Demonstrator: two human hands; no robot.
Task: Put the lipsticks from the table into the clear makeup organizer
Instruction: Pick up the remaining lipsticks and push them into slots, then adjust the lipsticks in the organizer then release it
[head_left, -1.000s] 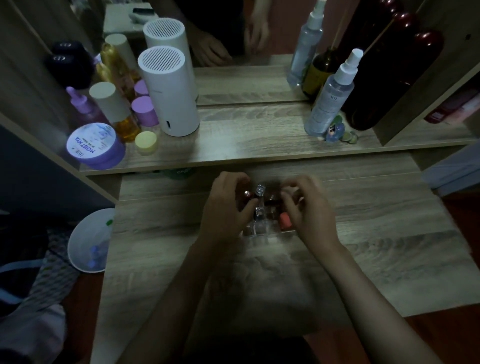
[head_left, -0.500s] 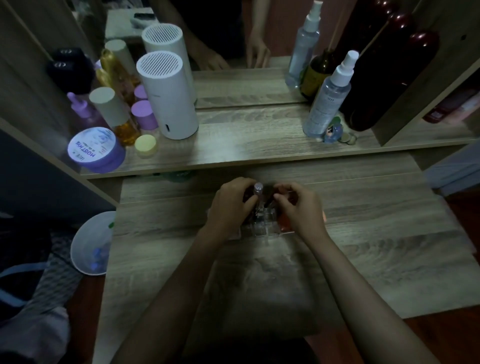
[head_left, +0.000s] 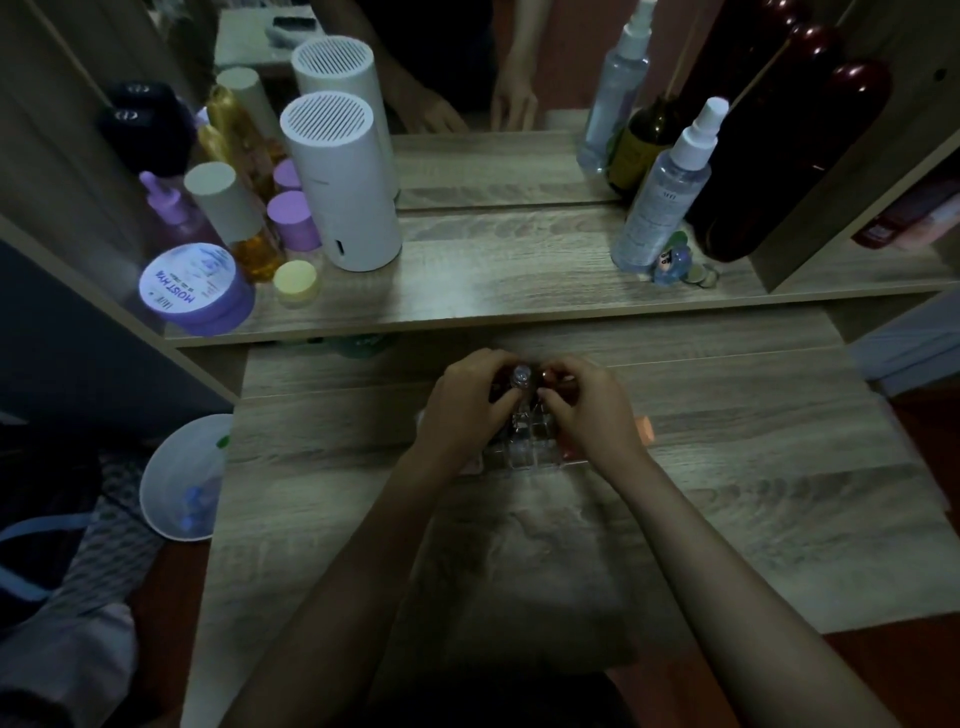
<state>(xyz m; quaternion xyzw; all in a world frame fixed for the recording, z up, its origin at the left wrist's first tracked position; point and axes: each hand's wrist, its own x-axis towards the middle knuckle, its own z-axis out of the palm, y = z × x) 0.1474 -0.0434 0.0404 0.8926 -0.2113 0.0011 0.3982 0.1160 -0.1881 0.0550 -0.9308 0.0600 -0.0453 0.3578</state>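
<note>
The clear makeup organizer (head_left: 524, 448) stands on the wooden table (head_left: 753, 493), mostly hidden by both hands. My left hand (head_left: 462, 413) covers its left side, with thumb and fingers pinched on an upright lipstick with a silvery clear cap (head_left: 521, 376). My right hand (head_left: 595, 413) covers the right side, its fingertips curled on a dark red lipstick (head_left: 548, 375) at the back row. An orange-pink lipstick (head_left: 645, 430) peeks out by my right wrist. What the organizer's cells hold is too dark to tell.
The raised shelf behind holds a white cylinder (head_left: 343, 192), a purple jar (head_left: 193, 291), a yellow-lidded pot (head_left: 296, 280), a spray bottle (head_left: 667, 192) and a dark red bottle (head_left: 769, 156) before a mirror. A white bin (head_left: 179, 480) sits left of the table.
Both hands have drawn closer together over the back of the organizer. The right hand has shifted left, uncovering the orange-pink lipstick at its wrist.
</note>
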